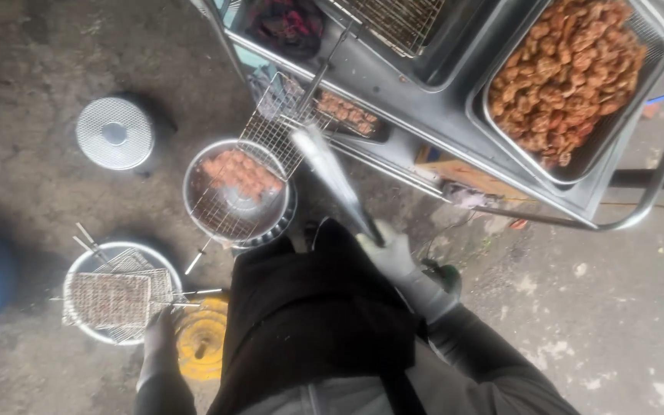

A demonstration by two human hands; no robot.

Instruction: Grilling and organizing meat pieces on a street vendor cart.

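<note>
Right hand (393, 253), gloved, is closed around metal tongs (332, 173), tips blurred over the wire grill basket (270, 138) that lies across a round steel bowl (236, 188) on the floor, reddish meat pieces (240, 175) inside. Tongs look light, stiff, slick steel; best gripped near the hinge end. Left hand (159, 346) hangs by a yellow object (201, 338), fingers loosely curled, holding nothing. Tray of fried pieces (570, 69) sits on the table.
</note>
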